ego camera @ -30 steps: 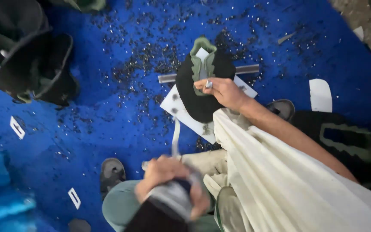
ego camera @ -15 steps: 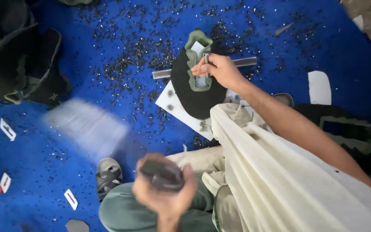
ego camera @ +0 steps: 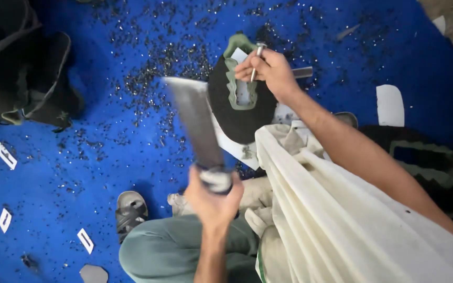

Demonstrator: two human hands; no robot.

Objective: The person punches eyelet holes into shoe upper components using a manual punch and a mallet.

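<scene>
A black shoe upper with green trim (ego camera: 239, 112) lies on a white board (ego camera: 232, 147) on the blue mat (ego camera: 106, 157). My right hand (ego camera: 269, 71) rests on the upper's far end, holding a thin metal punch (ego camera: 257, 58) upright against it. My left hand (ego camera: 213, 196) is raised above my knee. It grips a flat grey metal bar (ego camera: 192, 120), blurred by motion, which points up and away toward the upper. A short metal rod (ego camera: 304, 72) sticks out from behind my right hand.
A heap of black uppers (ego camera: 24, 73) sits at the far left. Small white tags (ego camera: 6, 155) and dark punched scraps litter the mat. A sandal (ego camera: 130, 209) lies by my knee. A white insole piece (ego camera: 390, 105) and more black-green uppers (ego camera: 425, 157) are on the right.
My left hand has swung the flat bar from the left up to a raised position in front of me. My right hand has set the punch more upright on the upper.
</scene>
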